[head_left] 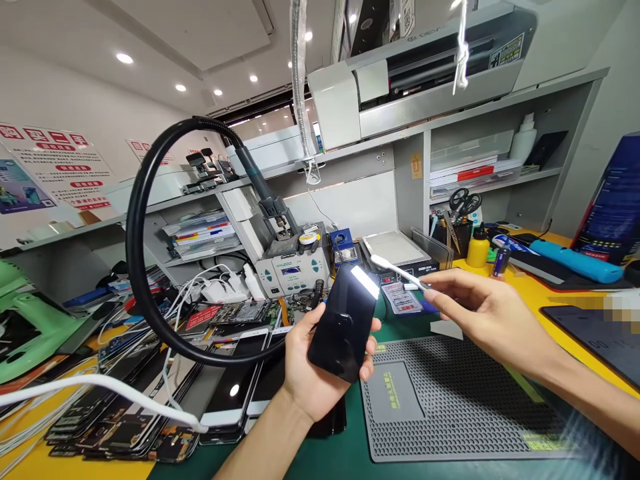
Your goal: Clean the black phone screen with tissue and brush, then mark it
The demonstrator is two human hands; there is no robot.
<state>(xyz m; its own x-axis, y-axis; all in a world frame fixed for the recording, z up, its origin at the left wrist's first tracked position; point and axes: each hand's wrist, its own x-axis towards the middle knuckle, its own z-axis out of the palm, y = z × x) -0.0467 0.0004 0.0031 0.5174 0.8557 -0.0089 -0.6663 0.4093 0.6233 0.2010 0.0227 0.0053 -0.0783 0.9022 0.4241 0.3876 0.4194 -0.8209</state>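
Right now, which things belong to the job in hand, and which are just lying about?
In hand:
- left hand: black phone
- right hand: white-tipped stick

Lying about, untouched:
- yellow bottle
- scissors
- black hose

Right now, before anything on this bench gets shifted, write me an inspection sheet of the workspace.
Surface: green mat on a yellow worktop; gray textured mat on the right.
Things: dark phone, glare on its upper face; white-tipped stick, tip apart from the phone.
Clutter: stacked phone parts and white-edged phones, left.
Hands: left hand holds the phone; right hand pinches the stick.
Cables: white cables run over the left side; black hose loops behind the left hand.
Surroundings: control unit with a small display at the back; shelving behind.
Spills: nothing seen.
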